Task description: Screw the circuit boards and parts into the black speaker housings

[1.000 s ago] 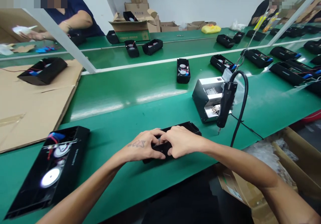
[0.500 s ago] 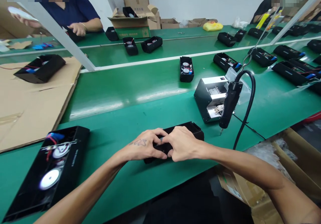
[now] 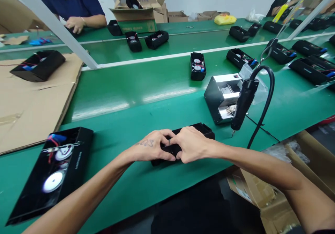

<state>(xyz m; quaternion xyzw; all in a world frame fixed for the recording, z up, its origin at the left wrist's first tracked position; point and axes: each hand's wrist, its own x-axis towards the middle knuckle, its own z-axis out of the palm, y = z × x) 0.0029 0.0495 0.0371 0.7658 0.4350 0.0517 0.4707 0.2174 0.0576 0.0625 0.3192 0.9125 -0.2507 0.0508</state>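
Note:
A black speaker housing (image 3: 208, 132) lies on the green bench in front of me, partly covered by both hands. My left hand (image 3: 151, 146) grips its near left part, thumb and fingers bent inward. Against it, at the middle of the housing, my right hand (image 3: 194, 145) presses with curled fingers. The fingertips of the two hands nearly meet; any small part between them is too hidden to name. To the left, an open black housing (image 3: 80, 160) shows round white speakers and red and blue wiring. A black electric screwdriver (image 3: 244, 104) hangs, bit downward, right of my hands.
Behind the screwdriver stands a metal screw feeder (image 3: 217, 97). Several black housings, one at the centre (image 3: 198, 66), lie along the bench. Flat cardboard (image 3: 31, 101) covers the left side. Open cartons (image 3: 251, 185) sit below right. A co-worker's hands (image 3: 75, 24) work across the bench.
The view has shifted slightly, and the bench things sit a little higher in it. Both hands stay on the housing in nearly the same pose. The co-worker's raised hand with a white object has lowered.

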